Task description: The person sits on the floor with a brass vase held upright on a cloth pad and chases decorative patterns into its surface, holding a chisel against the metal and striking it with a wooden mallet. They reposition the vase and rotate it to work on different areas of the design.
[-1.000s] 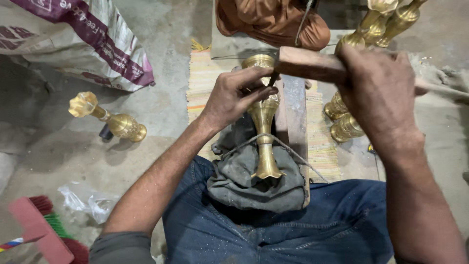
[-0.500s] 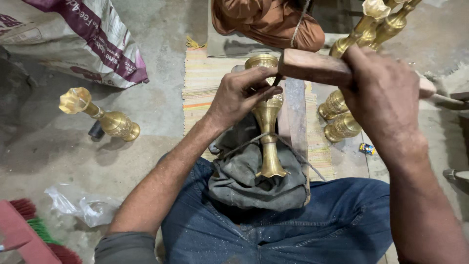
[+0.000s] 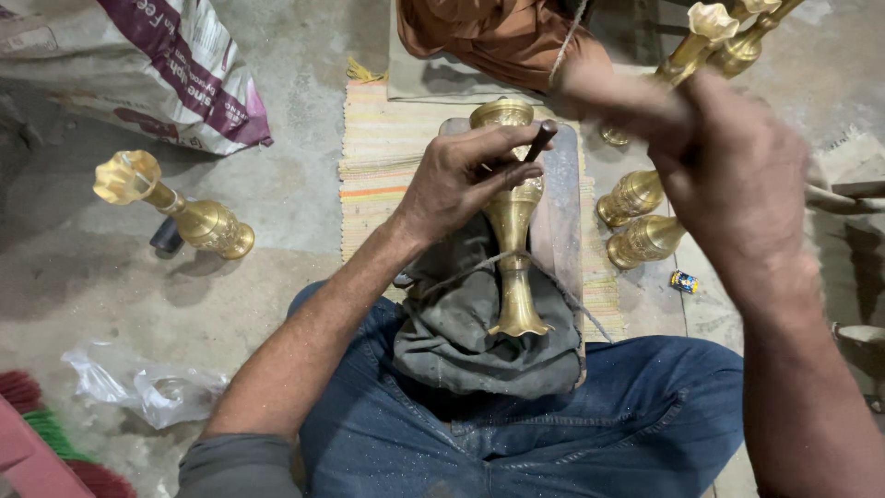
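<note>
A brass vase-shaped piece [image 3: 513, 231] lies lengthwise on a wooden board [image 3: 564, 212] across my lap, padded by a dark grey cloth [image 3: 461, 332]. A thin cord [image 3: 461, 270] is looped round its neck. My left hand [image 3: 456, 180] grips a short dark metal punch [image 3: 539, 140] and presses its tip against the piece's upper body. My right hand [image 3: 728, 184], blurred by motion, is closed on a wooden mallet [image 3: 599, 90] just above and to the right of the punch's top.
A brass stand [image 3: 175, 207] lies on the concrete floor at left. More brass pieces [image 3: 641, 217] lie at right, and others [image 3: 719, 37] at top right. A printed sack [image 3: 166, 65], orange cloth [image 3: 479, 32], striped mat [image 3: 387, 157] and plastic bag [image 3: 138, 383] surround me.
My right hand and the mallet have become blurred and the mallet now sits slightly up and right of the punch's top. My left hand keeps the punch on the brass piece.
</note>
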Tool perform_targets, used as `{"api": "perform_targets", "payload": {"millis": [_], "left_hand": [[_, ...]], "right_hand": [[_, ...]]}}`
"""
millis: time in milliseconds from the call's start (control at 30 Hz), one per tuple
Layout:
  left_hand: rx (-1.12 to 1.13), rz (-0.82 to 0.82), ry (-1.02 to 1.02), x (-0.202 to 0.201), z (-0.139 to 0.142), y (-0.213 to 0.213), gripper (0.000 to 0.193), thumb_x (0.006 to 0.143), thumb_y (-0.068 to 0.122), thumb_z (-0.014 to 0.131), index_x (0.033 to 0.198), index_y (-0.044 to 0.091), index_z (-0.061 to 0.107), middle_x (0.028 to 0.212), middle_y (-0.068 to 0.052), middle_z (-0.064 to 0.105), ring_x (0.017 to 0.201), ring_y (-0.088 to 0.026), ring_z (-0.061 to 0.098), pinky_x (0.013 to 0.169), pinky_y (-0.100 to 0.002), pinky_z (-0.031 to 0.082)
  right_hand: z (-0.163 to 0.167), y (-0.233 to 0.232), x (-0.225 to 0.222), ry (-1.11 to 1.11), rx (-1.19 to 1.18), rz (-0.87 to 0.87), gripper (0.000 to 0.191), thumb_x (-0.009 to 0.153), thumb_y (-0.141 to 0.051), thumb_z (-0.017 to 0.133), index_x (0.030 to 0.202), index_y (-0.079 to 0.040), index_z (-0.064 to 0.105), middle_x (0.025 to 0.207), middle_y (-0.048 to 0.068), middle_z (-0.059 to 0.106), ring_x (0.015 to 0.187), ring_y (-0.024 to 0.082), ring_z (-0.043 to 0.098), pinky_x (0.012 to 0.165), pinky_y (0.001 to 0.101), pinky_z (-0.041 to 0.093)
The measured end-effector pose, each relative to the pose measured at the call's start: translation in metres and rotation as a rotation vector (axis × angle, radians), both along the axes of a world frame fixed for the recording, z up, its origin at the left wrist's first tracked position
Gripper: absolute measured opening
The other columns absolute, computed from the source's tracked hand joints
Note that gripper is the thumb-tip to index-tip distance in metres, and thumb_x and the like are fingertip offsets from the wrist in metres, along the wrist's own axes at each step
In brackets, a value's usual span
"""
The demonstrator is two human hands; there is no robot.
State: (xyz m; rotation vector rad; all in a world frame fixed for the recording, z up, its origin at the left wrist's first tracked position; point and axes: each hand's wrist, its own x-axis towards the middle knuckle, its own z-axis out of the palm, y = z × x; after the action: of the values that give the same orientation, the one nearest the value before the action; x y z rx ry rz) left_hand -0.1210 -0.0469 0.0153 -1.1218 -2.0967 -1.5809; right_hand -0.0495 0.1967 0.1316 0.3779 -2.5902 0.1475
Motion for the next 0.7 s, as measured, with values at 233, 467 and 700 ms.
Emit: {"api": "perform_targets", "payload": {"millis": [233,467,700], "left_hand": [[0.052,-0.048,0.033,-0.006,-0.008,-0.009,0.036,0.099,0.020,0.076,0.133,0.010,0.068,0.114,-0.005,0.077,0.096,-0.013,0.077,0.086,-0.028,0.068],[0.082,-0.031,0.044,-0.009,-0.015,-0.014,0.040,0.098,0.024,0.077,0.134,0.012,0.068,0.115,-0.004,0.078,0.094,-0.013,0.078,0.085,-0.029,0.068],[0.100,-0.054,0.058,-0.011,-0.018,-0.022,0.037,0.100,0.023,0.075,0.134,0.011,0.068,0.115,-0.004,0.077,0.099,-0.013,0.077,0.086,-0.028,0.067]], "right_hand": [[0.004,-0.008,-0.004,-0.025,-0.052,-0.006,0.025,0.100,-0.011,0.077,0.114,-0.003,0.058,0.098,0.016,0.068,0.091,0.032,0.070,0.083,0.0475,0.057],[0.009,-0.024,-0.004,0.083,0.197,0.021,0.025,0.090,-0.006,0.078,0.104,-0.001,0.059,0.088,0.017,0.067,0.081,0.035,0.069,0.071,0.0479,0.055],[0.012,-0.036,-0.004,0.007,0.175,0.012,0.024,0.095,-0.007,0.078,0.105,0.000,0.058,0.083,0.018,0.066,0.077,0.037,0.068,0.068,0.0471,0.054]]}}
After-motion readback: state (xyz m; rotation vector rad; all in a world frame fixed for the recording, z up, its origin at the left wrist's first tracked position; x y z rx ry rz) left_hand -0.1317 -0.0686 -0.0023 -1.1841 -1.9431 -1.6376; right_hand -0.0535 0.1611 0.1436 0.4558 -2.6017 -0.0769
